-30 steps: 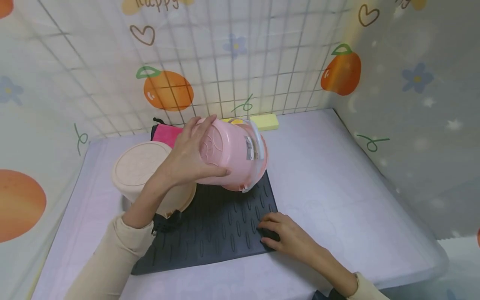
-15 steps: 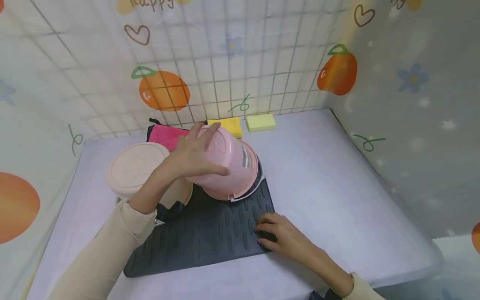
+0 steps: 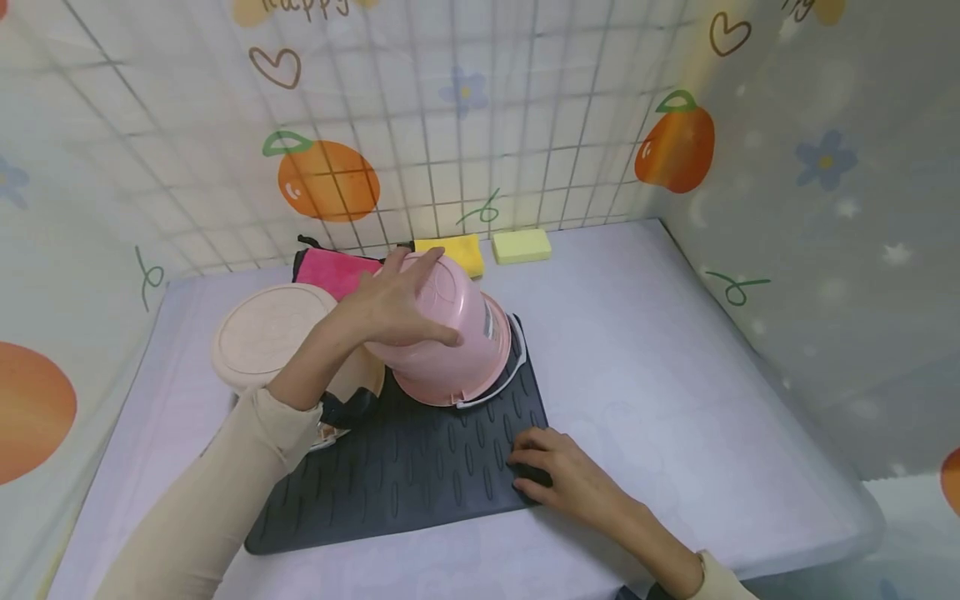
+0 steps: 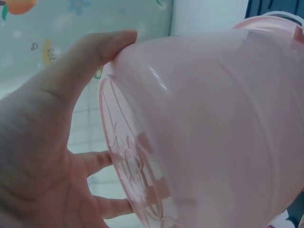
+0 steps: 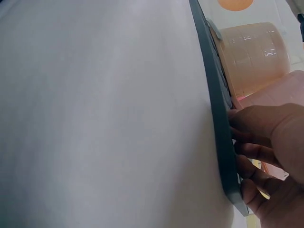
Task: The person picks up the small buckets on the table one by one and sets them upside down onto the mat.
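My left hand (image 3: 393, 304) grips a pink bucket (image 3: 465, 342) around its base, thumb on the near side and fingers spread over the far side. The bucket is upside down and leaning, its rim down at the dark drying mat (image 3: 420, 479); whether the whole rim touches cannot be told. Its white handle (image 3: 506, 392) hangs out to the right. In the left wrist view, the thumb and fingertips press the bucket's patterned base (image 4: 128, 152). My right hand (image 3: 570, 475) rests on the mat's right edge with loosely bent fingers, as the right wrist view confirms.
Left of the pink bucket, a beige bucket (image 3: 273, 333) stands upside down on the mat, partly behind my left forearm. Along the back lie a pink cloth item (image 3: 330, 271), a yellow cloth item (image 3: 453, 250) and a pale yellow sponge (image 3: 521, 247). A printed curtain surrounds the table.
The pink bucket came down from a sideways tilt to nearly upside down at the mat, and its handle swung outward. The yellow item came into fuller view. My right hand stayed on the mat's edge.
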`<state>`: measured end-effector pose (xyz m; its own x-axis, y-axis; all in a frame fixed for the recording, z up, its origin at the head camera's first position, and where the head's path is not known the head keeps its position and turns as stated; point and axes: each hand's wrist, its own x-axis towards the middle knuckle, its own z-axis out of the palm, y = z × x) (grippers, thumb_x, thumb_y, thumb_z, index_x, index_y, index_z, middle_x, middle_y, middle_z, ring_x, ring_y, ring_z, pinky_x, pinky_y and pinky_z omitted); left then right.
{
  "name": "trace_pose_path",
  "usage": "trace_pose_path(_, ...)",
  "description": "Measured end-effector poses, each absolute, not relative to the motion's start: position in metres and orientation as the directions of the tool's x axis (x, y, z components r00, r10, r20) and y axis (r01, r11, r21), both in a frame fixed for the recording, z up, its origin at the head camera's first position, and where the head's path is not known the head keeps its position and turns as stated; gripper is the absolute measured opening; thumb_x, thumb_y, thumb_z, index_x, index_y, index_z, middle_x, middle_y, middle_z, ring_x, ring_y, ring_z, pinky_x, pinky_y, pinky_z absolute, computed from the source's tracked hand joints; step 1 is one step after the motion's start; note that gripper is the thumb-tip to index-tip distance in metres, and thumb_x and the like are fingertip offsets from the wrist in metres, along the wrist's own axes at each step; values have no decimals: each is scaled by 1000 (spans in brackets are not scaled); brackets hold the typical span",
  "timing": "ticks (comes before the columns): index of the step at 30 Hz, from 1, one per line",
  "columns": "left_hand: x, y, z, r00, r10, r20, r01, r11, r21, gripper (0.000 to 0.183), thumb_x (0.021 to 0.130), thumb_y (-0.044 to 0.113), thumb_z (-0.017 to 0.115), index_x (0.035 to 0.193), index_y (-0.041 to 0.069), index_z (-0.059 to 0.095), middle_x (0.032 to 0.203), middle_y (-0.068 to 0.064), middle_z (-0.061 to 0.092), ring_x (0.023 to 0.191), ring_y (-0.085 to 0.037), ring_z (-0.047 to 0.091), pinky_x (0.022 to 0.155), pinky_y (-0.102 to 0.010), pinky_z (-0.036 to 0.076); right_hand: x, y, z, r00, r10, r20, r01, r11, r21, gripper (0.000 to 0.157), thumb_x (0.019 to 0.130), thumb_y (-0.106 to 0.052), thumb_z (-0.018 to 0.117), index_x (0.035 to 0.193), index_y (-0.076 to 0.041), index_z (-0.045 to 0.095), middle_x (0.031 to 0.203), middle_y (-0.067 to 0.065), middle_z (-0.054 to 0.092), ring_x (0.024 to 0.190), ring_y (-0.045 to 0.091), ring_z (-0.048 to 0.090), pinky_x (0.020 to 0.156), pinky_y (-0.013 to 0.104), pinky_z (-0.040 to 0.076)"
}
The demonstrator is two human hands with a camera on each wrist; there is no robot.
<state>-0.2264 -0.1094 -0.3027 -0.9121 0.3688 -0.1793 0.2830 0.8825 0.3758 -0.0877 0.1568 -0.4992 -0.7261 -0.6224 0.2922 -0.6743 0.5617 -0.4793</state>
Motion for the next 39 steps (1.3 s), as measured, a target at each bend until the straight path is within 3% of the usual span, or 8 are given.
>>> trace_pose_path(9,-231,-102,-302,-886,403,-231,306,881,361,117,73,65,76,162,23,12,165,-21,1,146,-50,13,104,-73,29,-87,156,-501,-733,-613,296,-670,573,-473,24,85,-20,82,105,-9,75,114,-1,61,106,15,57,91,39,50)
trace_pose_path(17,-234,-95,-311,-891,408,-197,340,889,306,117,72,70,74,162,23,15,164,-21,9,148,-47,8,109,-75,11,-88,153,-504,-731,-609,309,-674,569,-472,24,84,-20,83,104,-10,75,113,-2,61,105,14,57,90,38,50)
trace_pose_path(22,-237,-91,-316,-895,405,-186,344,893,290,114,72,73,71,162,26,18,164,-20,12,146,-48,14,107,-75,18,-88,153,-504,-737,-604,303,-667,576,-473,23,84,-20,83,103,-11,75,112,-3,61,104,14,56,90,38,50)
trace_pose_path(24,-239,-89,-317,-894,404,-192,344,895,283,113,73,74,69,162,27,17,164,-20,12,147,-49,13,107,-75,18,-88,152,-504,-743,-602,294,-660,583,-474,23,84,-21,82,103,-11,75,112,-3,60,104,14,56,90,38,50)
trace_pose_path(30,-242,-81,-318,-903,342,-260,274,924,266,113,72,79,66,161,36,12,166,-16,1,140,-64,5,95,-76,35,-87,153,-503,-752,-596,281,-648,593,-478,23,85,-21,82,104,-12,75,113,-4,60,105,13,55,90,37,50)
trace_pose_path(32,-242,-80,-319,-907,329,-262,262,930,260,112,72,80,65,161,38,11,166,-15,-1,140,-64,4,92,-77,37,-87,153,-503,-755,-594,280,-646,595,-478,22,85,-20,82,105,-12,75,114,-4,60,105,13,55,89,38,49)
trace_pose_path(36,-237,-83,-323,-929,326,-175,267,918,293,106,78,78,61,161,33,14,166,-15,-1,143,-59,5,97,-78,31,-87,152,-502,-756,-596,269,-641,595,-485,22,85,-20,81,104,-12,75,113,-4,61,105,13,55,90,38,49)
trace_pose_path(39,-232,-92,-326,-936,352,-27,327,892,313,90,89,70,55,160,25,24,165,-16,12,145,-51,16,103,-73,30,-87,153,-499,-752,-606,260,-646,600,-472,21,87,-22,80,105,-13,75,114,-5,61,106,12,55,90,37,49)
